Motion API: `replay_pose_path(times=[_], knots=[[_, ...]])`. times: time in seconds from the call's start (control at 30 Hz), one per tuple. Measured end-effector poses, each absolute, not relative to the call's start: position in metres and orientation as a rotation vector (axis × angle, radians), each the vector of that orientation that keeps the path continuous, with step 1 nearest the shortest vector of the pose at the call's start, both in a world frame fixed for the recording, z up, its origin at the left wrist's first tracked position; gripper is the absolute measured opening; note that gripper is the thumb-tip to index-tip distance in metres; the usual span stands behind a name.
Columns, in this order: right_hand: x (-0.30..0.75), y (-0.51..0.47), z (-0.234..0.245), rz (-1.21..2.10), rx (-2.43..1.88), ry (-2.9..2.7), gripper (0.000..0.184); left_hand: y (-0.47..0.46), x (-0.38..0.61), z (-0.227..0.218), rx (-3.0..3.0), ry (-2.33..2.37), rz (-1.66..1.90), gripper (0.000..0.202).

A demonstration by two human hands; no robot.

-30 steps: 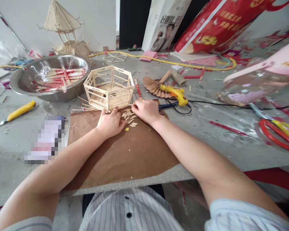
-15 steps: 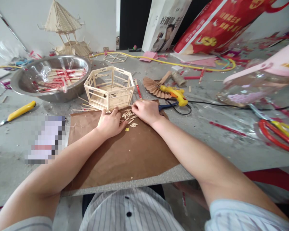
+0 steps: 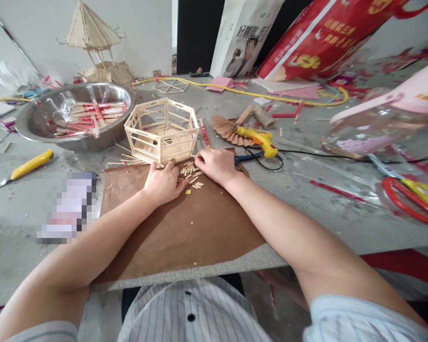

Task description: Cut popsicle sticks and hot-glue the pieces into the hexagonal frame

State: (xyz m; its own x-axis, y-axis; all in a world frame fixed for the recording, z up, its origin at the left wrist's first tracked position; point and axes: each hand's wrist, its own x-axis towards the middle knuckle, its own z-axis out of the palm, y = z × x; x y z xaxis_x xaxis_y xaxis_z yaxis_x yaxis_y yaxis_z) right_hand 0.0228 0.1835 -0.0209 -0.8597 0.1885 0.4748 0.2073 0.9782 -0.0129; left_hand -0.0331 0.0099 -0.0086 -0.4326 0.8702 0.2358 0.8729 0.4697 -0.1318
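A six-sided open frame of thin wooden sticks (image 3: 160, 142) stands at the far edge of a brown sheet (image 3: 185, 237). My left hand (image 3: 164, 183) rests low at its near side, fingertips by the bottom rim and thumb held apart. At the frame's near right corner, my right hand (image 3: 216, 164) is closed in a pinch, the pale tip of a small stick showing at its fingertips. Between the hands lies a loose pile of short cut sticks (image 3: 189, 168), partly covered by my fingers.
On the left are a steel bowl (image 3: 32, 123) of wrapped sticks, a yellow utility knife (image 3: 32, 164) and a blurred-out phone (image 3: 67, 204). A yellow glue gun (image 3: 266, 142) with a black cord lies right, beyond it scissors (image 3: 410, 199) and a bottle (image 3: 371, 130). A stick pavilion (image 3: 92, 33) stands behind.
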Motion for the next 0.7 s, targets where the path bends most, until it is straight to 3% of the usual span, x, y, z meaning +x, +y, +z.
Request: replay_pose_path(times=[0.7], knots=[[0.0221, 0.1847, -0.0229, -0.057, -0.267, -2.624, 0.027, 0.0094, -0.0345, -0.0104, -1.500, -2.449, -0.042, 0.042]])
